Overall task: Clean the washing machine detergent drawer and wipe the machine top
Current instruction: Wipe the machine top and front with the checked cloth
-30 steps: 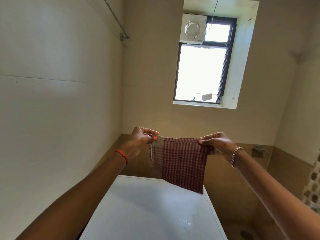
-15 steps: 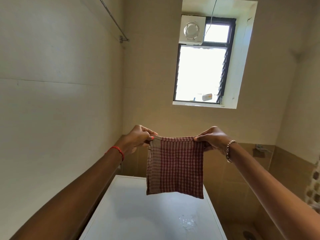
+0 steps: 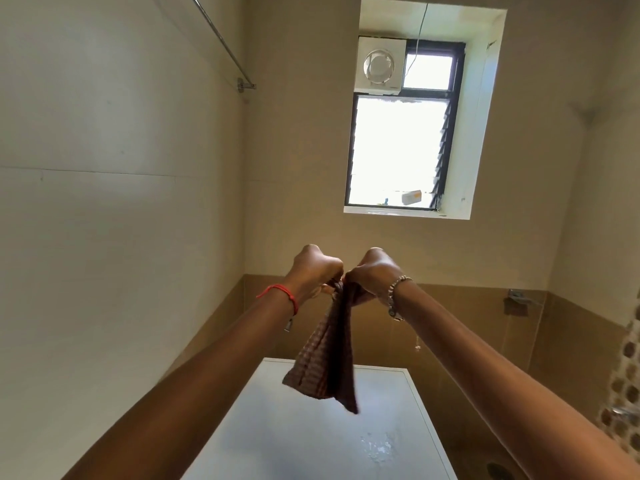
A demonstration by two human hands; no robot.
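A red checked cloth [image 3: 329, 362] hangs folded in half in the air above the white washing machine top [image 3: 277, 438]. My left hand [image 3: 313, 271] and my right hand [image 3: 370, 275] meet side by side, each gripping the cloth's upper corners, which are bunched together between them. The cloth's lower edge dangles just over the far part of the machine top. A wet, foamy patch [image 3: 379, 448] lies on the top toward the right. The detergent drawer is out of sight.
A tiled wall [image 3: 104, 237] stands close on the left with a metal rail [image 3: 221, 43] high up. A window [image 3: 398, 150] with an exhaust fan [image 3: 379, 65] is ahead. A floor drain [image 3: 498, 470] shows at the machine's right.
My hands have come together, folding the cloth that was stretched flat between them. The camera view has tilted slightly.
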